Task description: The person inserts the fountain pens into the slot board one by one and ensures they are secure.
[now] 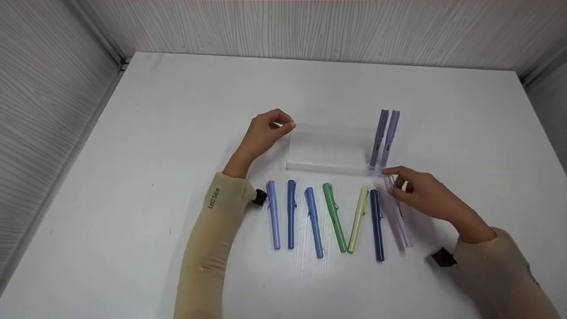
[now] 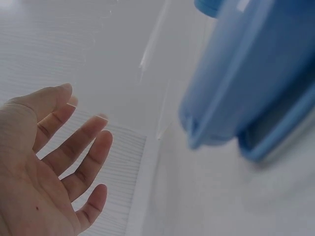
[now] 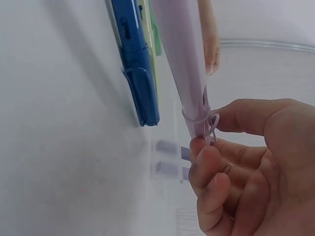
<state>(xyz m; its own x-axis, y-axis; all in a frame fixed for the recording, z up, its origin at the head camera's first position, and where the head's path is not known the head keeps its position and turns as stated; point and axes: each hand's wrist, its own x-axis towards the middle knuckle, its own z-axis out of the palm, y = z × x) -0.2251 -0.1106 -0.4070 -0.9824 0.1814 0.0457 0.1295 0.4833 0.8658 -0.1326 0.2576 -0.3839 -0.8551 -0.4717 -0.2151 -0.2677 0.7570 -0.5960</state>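
The right hand (image 1: pixel 425 195) pinches a pale pink-lilac pen (image 1: pixel 400 217) near its clip end; in the right wrist view the fingers of the hand (image 3: pixel 246 172) curl round the end of the pen (image 3: pixel 184 59). The left hand (image 1: pixel 266 135) holds the upper left corner of a clear, shallow holder (image 1: pixel 328 167) between thumb and fingers; the left wrist view shows this hand (image 2: pixel 59 157) at the clear edge. Two purple pens, one darker (image 1: pixel 378 138) and one lighter (image 1: pixel 390 138), stand side by side in the holder's right end.
Below the holder lie a periwinkle pen (image 1: pixel 273 215), two blue pens (image 1: pixel 291 215) (image 1: pixel 314 221), a green pen (image 1: pixel 334 217), a yellow-green pen (image 1: pixel 358 219) and a dark blue pen (image 1: pixel 377 226). A grey wood-grain wall (image 1: pixel 310 29) stands behind the white table (image 1: pixel 199 84).
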